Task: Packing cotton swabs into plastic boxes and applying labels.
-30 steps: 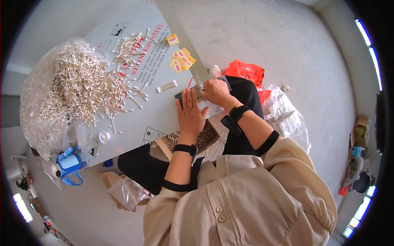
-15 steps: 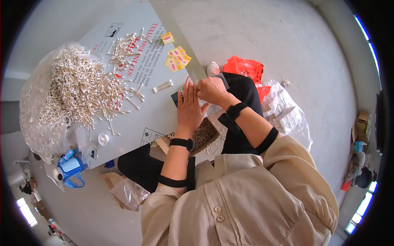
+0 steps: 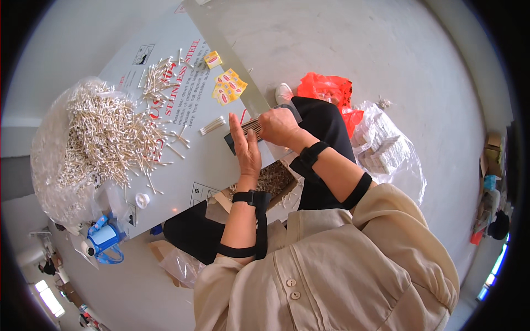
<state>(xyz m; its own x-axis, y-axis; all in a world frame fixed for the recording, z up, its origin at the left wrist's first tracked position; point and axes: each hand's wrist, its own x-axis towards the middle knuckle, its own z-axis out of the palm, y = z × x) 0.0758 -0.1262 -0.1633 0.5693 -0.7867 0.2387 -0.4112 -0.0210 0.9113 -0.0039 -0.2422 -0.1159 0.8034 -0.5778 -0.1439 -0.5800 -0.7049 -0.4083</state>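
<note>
My left hand (image 3: 248, 156) is open, turned on its edge with straight fingers, beside a row of thin brown sticks (image 3: 253, 127). These lie on a dark flat plate (image 3: 230, 144) at the table's edge. My right hand (image 3: 278, 127) is curled closed over the plate's other end, against the sticks; what its fingers grip is hidden. Left of the plate, a small neat bundle of cotton swabs (image 3: 212, 125) rests on the table (image 3: 182, 160). A large heap of loose swabs (image 3: 105, 132) spills from a clear plastic bag (image 3: 47, 149) farther left.
Yellow printed papers (image 3: 229, 87) and a small yellow box (image 3: 212, 59) lie toward the far edge. A cardboard box of swabs (image 3: 287, 190) sits below my hands. A blue bottle (image 3: 103, 236) stands near left; red (image 3: 326, 90) and clear bags (image 3: 386, 143) lie on the floor, right.
My left hand has tipped from lying flat onto its edge, uncovering the row of sticks. My right hand stays closed over the plate. The whole view has shifted slightly.
</note>
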